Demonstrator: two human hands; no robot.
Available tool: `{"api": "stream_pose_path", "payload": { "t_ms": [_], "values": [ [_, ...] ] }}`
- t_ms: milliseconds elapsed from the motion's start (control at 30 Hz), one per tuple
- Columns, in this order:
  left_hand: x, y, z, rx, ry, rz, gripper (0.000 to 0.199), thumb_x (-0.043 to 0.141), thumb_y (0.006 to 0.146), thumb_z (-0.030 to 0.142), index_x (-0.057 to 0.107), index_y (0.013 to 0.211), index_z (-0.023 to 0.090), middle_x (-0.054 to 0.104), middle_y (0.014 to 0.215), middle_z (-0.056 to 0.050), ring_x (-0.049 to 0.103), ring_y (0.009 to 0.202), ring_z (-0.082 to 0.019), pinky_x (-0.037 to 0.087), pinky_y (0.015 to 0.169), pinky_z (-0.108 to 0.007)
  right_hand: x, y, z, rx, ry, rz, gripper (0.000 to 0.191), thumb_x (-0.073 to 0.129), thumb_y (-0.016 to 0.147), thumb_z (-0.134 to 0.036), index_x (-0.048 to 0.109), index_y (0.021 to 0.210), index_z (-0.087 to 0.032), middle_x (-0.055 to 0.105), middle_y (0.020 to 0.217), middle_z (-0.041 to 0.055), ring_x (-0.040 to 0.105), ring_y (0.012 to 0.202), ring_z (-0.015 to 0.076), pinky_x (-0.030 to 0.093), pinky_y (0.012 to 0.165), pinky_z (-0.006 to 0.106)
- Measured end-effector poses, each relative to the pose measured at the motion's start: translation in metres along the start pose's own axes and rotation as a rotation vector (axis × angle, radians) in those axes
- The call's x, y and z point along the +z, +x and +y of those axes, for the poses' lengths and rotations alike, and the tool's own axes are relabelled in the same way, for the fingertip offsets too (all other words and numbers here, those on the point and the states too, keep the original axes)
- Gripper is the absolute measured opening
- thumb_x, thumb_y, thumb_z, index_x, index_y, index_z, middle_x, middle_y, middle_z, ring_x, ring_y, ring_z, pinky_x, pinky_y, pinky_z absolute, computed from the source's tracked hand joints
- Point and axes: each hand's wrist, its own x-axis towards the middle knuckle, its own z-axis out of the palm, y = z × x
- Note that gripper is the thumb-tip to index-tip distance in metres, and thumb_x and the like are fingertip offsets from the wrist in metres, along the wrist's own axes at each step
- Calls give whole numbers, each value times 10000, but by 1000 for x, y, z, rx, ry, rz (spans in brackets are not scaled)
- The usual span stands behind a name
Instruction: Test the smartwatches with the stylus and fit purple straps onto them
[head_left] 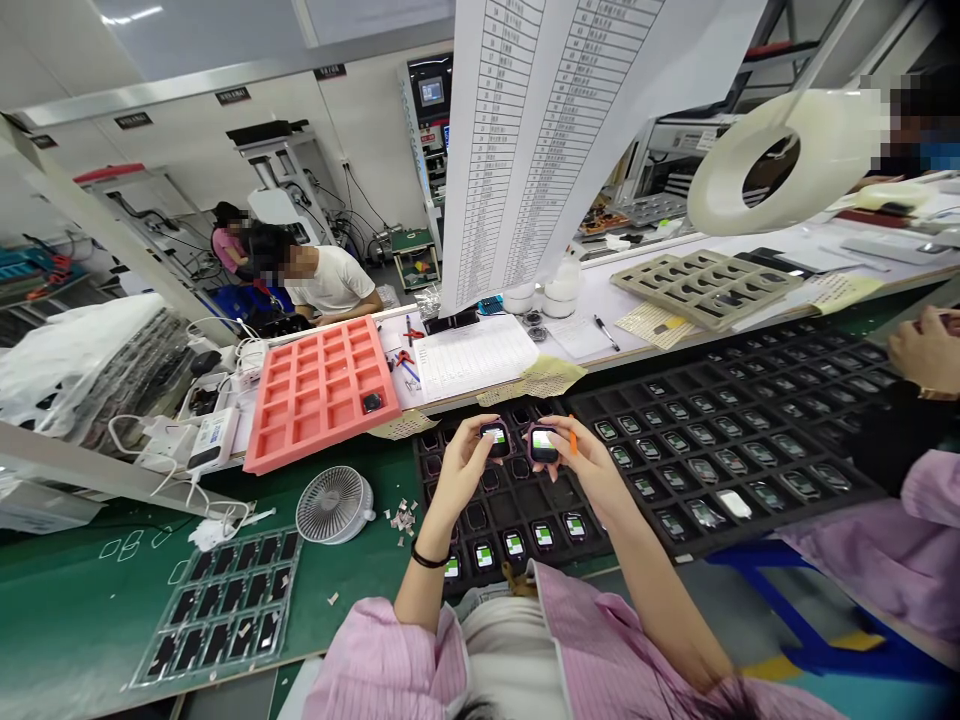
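My left hand (470,455) is closed round a small smartwatch body (496,440) with a lit green and white screen, its thumb on the glass. A second watch body (544,444), also lit, sits in my right hand (581,462), held at its edges by thumb and fingers. Something orange (574,436) shows at the fingers of that hand. Both watches are side by side and apart, above a black foam tray (534,498). In its front row lie several watches with lit screens (514,543); darker ones lie farther back.
More black trays of watches (697,440) stretch right, towards a co-worker's hand (930,350). Left are a red foam tray (322,395), a small fan (334,505) and a clear blister tray (225,600). A printed sheet (517,150) and a tape roll (712,190) hang ahead.
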Motion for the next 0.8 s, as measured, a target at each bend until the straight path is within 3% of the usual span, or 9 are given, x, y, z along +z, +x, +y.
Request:
{"api": "stream_pose_path", "payload": {
  "t_ms": [233, 400, 567, 800],
  "values": [
    [-2, 1, -1, -24, 55, 0, 345, 515, 884, 465, 630, 1031, 176, 584, 765, -9, 412, 467, -44, 317, 436, -192, 2, -1, -8, 40, -31, 36, 294, 624, 814, -460, 602, 990, -225, 671, 833, 33, 610, 532, 142, 440, 428, 262],
    [-4, 1, -4, -13, 33, -38, 362, 533, 879, 436, 569, 1149, 198, 614, 1001, -63, 425, 518, -49, 359, 456, -201, -2, 0, -1, 7, -36, -26, 350, 653, 795, -436, 566, 1075, -246, 661, 984, 63, 638, 620, 163, 458, 428, 263],
    [-3, 0, -4, -7, 8, -76, 440, 610, 837, 365, 494, 1238, 226, 536, 1234, -102, 568, 729, -103, 420, 535, -206, -8, 0, 6, -31, -75, -76, 419, 694, 772, -371, 538, 1147, -265, 621, 1120, 81, 618, 632, 143, 507, 478, 283],
    [-3, -1, -3, -9, 37, -86, 461, 625, 831, 338, 477, 1251, 219, 527, 1260, -106, 612, 831, -141, 456, 613, -230, -9, 1, 6, -51, -95, -85, 416, 703, 763, -362, 543, 1137, -273, 619, 1066, 66, 615, 614, 147, 512, 487, 294]
  ]
}}
